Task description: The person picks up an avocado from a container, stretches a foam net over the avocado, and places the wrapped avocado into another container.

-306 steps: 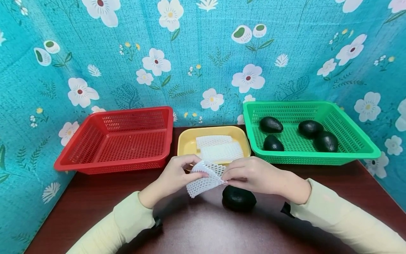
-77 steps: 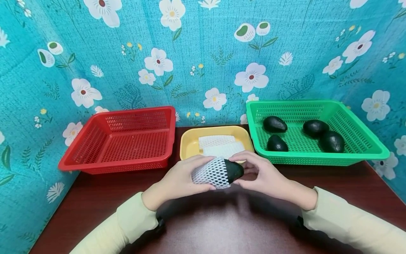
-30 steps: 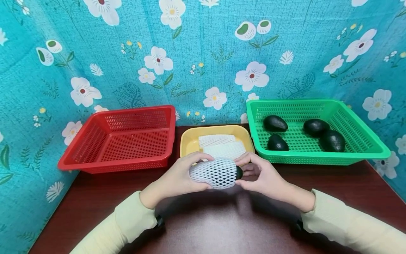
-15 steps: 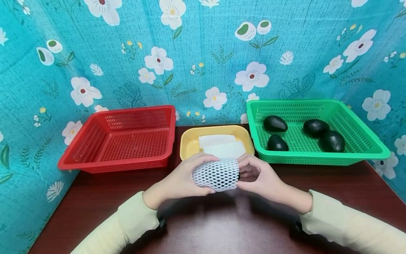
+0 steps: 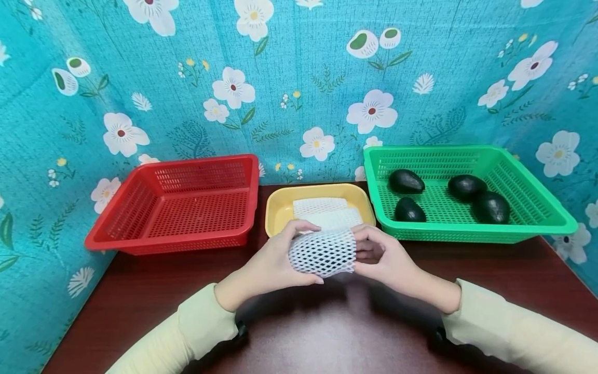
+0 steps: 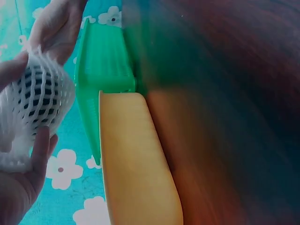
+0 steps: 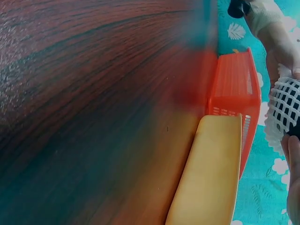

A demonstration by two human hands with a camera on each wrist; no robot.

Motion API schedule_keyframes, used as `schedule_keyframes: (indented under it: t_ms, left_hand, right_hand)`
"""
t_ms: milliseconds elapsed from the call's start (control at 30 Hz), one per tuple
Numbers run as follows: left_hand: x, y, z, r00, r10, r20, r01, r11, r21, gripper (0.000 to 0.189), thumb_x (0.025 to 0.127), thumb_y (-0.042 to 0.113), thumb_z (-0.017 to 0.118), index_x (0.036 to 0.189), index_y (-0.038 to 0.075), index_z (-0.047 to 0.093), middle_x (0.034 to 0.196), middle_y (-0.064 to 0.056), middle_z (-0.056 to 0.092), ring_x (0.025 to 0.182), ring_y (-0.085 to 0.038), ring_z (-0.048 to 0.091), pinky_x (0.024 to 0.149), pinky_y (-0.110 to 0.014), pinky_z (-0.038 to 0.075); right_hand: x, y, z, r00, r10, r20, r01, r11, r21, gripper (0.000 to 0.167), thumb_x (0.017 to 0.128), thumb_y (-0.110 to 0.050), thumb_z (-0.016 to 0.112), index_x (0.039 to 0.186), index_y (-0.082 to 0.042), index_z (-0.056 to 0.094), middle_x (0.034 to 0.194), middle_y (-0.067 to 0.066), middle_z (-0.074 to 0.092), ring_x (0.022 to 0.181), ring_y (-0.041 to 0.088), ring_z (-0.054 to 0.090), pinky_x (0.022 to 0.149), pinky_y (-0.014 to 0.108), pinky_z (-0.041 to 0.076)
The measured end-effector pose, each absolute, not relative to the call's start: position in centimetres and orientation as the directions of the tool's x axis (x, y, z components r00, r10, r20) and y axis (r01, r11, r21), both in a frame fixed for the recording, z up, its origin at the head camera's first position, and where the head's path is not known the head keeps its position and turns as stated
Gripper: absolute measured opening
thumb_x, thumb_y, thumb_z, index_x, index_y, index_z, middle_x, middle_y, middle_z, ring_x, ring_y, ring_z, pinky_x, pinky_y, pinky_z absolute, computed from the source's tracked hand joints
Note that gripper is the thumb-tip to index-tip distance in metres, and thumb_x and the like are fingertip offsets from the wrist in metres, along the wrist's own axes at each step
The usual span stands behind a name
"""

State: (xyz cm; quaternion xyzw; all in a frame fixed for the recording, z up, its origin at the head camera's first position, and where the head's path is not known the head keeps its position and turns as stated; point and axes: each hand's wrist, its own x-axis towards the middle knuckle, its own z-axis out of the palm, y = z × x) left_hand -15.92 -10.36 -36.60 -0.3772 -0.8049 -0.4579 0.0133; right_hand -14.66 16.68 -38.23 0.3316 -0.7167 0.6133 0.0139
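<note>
Both arms extend forward and converge. The left forearm (image 5: pixel 184 332) and right forearm (image 5: pixel 514 327) are sleeved to the wrists. The left hand (image 5: pixel 274 264) is curved in a grip, thumb on the near side. The right hand (image 5: pixel 397 263) faces it, thumb and fingers bent in a pinch.

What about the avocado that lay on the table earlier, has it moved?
Yes: the avocado, now inside the white net, is farther left, nearer the yellow tray.
</note>
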Motion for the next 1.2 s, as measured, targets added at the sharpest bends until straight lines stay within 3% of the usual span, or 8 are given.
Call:
schedule_keyframes:
  t_ms: [167,267,500,667,1200]
  left_hand:
    - [-15.88,-10.33,-36.57,-0.757,0.536,0.374,0.609,0.372,0.7,0.077,0.067,0.027,0.098,0.132,0.018,0.058,0.13,0.001,0.055,0.118,-0.015,0.052,0.092,-0.036,0.054]
    - [-15.88,-10.54,-36.5,-0.79,0.517,0.331,0.556,0.376,0.741,0.074,0.069,0.028,0.096,0.134,0.023,0.062,0.128,0.004,0.058,0.116,-0.015,0.053,0.089,-0.037,0.054]
    - [-15.67,-10.98,-36.46,-0.865,0.457,0.209,0.359,0.27,0.893,0.073,0.072,0.019,0.095,0.136,0.023,0.061,0.132,0.003,0.06,0.117,-0.021,0.056,0.087,-0.04,0.057]
    - [-15.48,-11.07,-36.54,-0.862,0.472,0.182,0.314,0.219,0.924,0.071,0.073,0.016,0.093,0.136,0.023,0.062,0.132,0.001,0.059,0.12,-0.026,0.054,0.088,-0.044,0.056]
    - [-15.41,-10.71,-37.06,-0.863,0.447,0.235,0.334,0.157,0.929,0.076,0.072,0.013,0.094,0.139,0.021,0.061,0.133,0.0,0.06,0.118,-0.023,0.055,0.091,-0.044,0.053]
  right_hand:
    - [-14.7,17.08,-38.34,-0.786,-0.446,0.428,-0.49,0.03,-0.871,0.036,0.081,0.021,0.073,0.112,0.005,0.063,0.121,0.001,0.059,0.098,0.015,0.07,0.084,0.029,0.059]
    - [-14.63,17.18,-38.47,-0.787,-0.441,0.432,-0.494,0.03,-0.869,0.035,0.081,0.022,0.072,0.11,0.005,0.063,0.121,0.001,0.059,0.098,0.014,0.069,0.084,0.029,0.059]
    - [-14.55,17.09,-38.51,-0.789,-0.422,0.446,-0.486,-0.014,-0.874,0.034,0.081,0.024,0.069,0.108,0.006,0.06,0.123,0.002,0.057,0.098,0.015,0.07,0.085,0.029,0.058]
    - [-14.55,16.93,-38.46,-0.786,-0.407,0.466,-0.489,-0.054,-0.871,0.036,0.079,0.026,0.068,0.105,0.005,0.057,0.124,0.0,0.056,0.097,0.013,0.069,0.085,0.028,0.058]
    - [-14.31,16.28,-38.92,-0.785,-0.366,0.499,-0.485,-0.136,-0.864,0.033,0.08,0.027,0.065,0.102,0.004,0.054,0.125,0.003,0.054,0.096,0.015,0.069,0.084,0.028,0.059]
